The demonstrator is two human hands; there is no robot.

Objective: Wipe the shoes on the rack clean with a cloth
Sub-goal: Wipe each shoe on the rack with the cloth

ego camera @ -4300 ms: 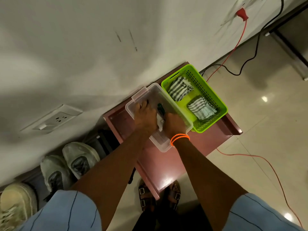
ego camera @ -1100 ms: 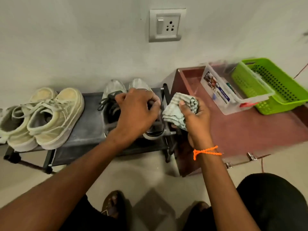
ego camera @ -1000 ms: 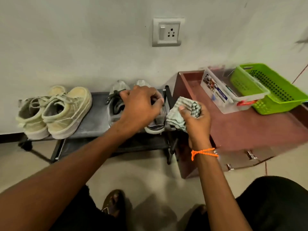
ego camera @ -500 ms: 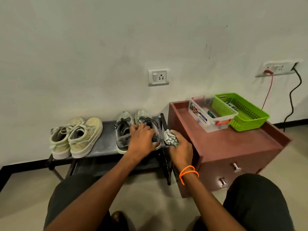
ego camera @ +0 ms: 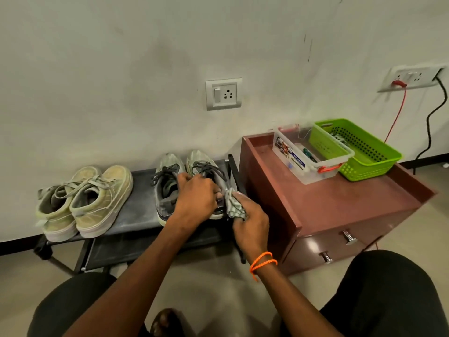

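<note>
1. A low dark shoe rack [ego camera: 136,215] stands against a pale wall, seen from above by a crouching person.
2. On its right end sits a pair of grey sneakers [ego camera: 170,183] with dark laces. On its left end sits a pair of pale yellow-green sneakers [ego camera: 97,203], well apart from the hands.
3. The left hand [ego camera: 195,199] curls over the right-hand grey sneaker, holding it steady on the rack.
4. The right hand [ego camera: 250,224] grips a bunched checked cloth [ego camera: 233,205] pressed against that shoe's right side.
5. Wiping appears to be only starting: the grey shoes look dusty at the toes, and the pale pair looks untouched, so nearly all the task remains.
</note>
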